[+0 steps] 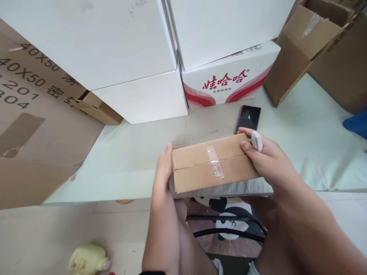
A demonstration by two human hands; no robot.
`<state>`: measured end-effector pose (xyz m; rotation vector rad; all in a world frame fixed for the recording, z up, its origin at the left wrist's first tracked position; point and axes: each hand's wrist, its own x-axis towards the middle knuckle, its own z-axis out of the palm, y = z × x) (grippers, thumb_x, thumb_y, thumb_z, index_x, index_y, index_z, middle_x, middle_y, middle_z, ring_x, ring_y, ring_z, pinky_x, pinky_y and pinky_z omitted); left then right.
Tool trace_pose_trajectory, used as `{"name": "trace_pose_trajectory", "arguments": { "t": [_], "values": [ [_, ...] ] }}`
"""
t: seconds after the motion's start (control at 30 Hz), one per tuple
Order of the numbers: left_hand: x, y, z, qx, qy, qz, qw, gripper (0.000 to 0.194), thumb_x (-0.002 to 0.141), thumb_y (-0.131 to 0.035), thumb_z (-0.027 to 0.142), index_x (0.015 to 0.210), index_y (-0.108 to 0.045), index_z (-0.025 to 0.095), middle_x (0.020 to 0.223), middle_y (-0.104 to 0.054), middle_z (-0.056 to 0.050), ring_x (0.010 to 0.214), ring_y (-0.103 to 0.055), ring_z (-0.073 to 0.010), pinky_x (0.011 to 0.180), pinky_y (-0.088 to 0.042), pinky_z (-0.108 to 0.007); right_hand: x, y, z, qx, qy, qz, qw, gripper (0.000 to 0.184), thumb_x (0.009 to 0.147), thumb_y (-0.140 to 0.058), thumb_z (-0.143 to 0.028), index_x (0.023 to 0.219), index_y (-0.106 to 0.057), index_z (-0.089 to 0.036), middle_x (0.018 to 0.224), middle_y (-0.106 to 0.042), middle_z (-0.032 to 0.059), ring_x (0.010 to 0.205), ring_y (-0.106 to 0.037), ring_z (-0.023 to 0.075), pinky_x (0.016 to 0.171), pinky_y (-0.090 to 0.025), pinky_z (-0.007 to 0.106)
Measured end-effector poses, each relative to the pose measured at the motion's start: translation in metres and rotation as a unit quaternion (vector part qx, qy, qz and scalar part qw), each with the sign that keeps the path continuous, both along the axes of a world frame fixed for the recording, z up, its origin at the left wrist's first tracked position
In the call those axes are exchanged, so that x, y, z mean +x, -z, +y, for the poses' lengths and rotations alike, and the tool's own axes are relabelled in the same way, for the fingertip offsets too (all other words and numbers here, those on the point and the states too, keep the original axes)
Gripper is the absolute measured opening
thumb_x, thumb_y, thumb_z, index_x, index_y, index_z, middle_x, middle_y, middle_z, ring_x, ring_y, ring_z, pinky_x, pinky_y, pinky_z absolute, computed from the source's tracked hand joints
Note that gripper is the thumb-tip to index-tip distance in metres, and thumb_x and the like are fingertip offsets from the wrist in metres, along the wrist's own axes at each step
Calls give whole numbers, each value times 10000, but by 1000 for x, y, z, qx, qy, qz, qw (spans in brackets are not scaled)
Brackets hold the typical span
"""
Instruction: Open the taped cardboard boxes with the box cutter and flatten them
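A brown cardboard box [192, 173] is held between my two hands above the table's front edge. A strip of clear tape [215, 162] crosses the seam on its upward face. My left hand [164, 168] presses against the box's left end, its fingers mostly hidden. On the right end, my right hand [266, 154] grips with the thumb on the top face. A small white plastic piece [257, 141] sticks up at that hand, by the thumb and index finger; its kind cannot be made out. Just beyond the right fingers lies a dark smartphone [249, 117].
White cartons [143, 99] and a red-and-white water carton [226, 82] stand along the back of the pale-green-covered table [129, 152]. Large brown cartons flank it: one left [43, 133], an open one right [298, 53]. A yellow bottle [87, 259] lies on the floor.
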<state>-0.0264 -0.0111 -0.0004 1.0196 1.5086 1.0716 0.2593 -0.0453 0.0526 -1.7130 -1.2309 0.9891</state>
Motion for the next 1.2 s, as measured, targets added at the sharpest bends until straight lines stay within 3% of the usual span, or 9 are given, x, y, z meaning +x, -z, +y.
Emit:
{"name": "trace_pose_trajectory", "arguments": {
  "t": [0.1, 0.2, 0.33, 0.43, 0.53, 0.63, 0.83, 1.03, 1.2],
  "values": [
    [5, -17, -3, 64, 6, -80, 995, 599, 859, -517, 738, 1098, -698, 220, 1257, -714, -126, 1234, -635, -300, 1015, -505, -439, -1, 2, 1, 13, 4, -10, 1000, 534, 859, -620, -527, 1314, -665, -250, 1315, -694, 105, 1205, -645, 347, 1091, -454, 582],
    [9, -32, -6, 150, 105, -65, 981, 575, 771, -702, 662, 1137, -707, 219, 1358, -667, -121, 1350, -557, -308, 1152, -415, -447, -1, 4, 2, 22, 3, -12, 1000, 526, 868, -615, -506, 1319, -663, -240, 1341, -686, 110, 1220, -640, 343, 1099, -447, 584],
    [12, -41, -10, 135, 180, 14, 974, 469, 743, -803, 541, 1069, -737, 210, 1310, -668, -115, 1233, -613, -293, 1084, -468, -414, 0, 4, 1, 44, 7, -28, 999, 480, 857, -638, -460, 1281, -686, -241, 1302, -703, 107, 1182, -655, 328, 1067, -470, 570],
    [12, -41, -11, 102, 177, 3, 979, 484, 757, -791, 544, 1099, -723, 210, 1260, -678, -108, 1126, -643, -272, 974, -519, -382, -2, 1, -2, 139, 51, -33, 988, 233, 847, -663, -359, 1035, -745, -252, 1119, -732, 76, 983, -690, 260, 904, -540, 469],
    [12, -40, -12, 104, 180, 7, 978, 481, 752, -795, 542, 1091, -723, 208, 1229, -681, -97, 1102, -644, -260, 943, -520, -355, -5, -8, -6, 318, 163, 61, 932, 77, 842, -646, -251, 768, -666, -251, 856, -653, 30, 681, -595, 166, 626, -479, 344],
    [11, -40, -12, 104, 182, 8, 978, 477, 753, -790, 546, 1081, -722, 206, 1205, -680, -90, 1063, -645, -244, 909, -520, -333, -4, -20, -11, 438, 228, 138, 859, 132, 825, -651, -312, 702, -644, -262, 698, -541, 24, 621, -533, 171, 575, -417, 340],
    [12, -39, -12, 87, 176, 0, 981, 491, 745, -791, 555, 1082, -714, 207, 1126, -679, -76, 963, -630, -212, 826, -514, -299, -4, -29, -26, 247, 72, 214, 942, 612, 801, -570, -808, 659, -714, -231, 421, -483, 13, 373, -425, 140, 379, -262, 302],
    [13, -39, -12, 88, 171, 0, 981, 480, 743, -791, 549, 1073, -721, 208, 1099, -682, -71, 925, -619, -204, 784, -504, -287, -11, -32, -32, 173, -103, 87, 976, 154, 873, -673, -376, 836, -733, -239, 643, -682, 1, 534, -602, 135, 463, -446, 241],
    [14, -40, -12, 75, 161, -12, 984, 478, 737, -794, 545, 1071, -719, 211, 1018, -689, -61, 848, -611, -194, 742, -500, -288, -13, -39, -28, 150, -155, -29, 976, 75, 812, -646, -275, 763, -683, -233, 632, -671, -9, 513, -575, 123, 460, -432, 231]
  ]
}}
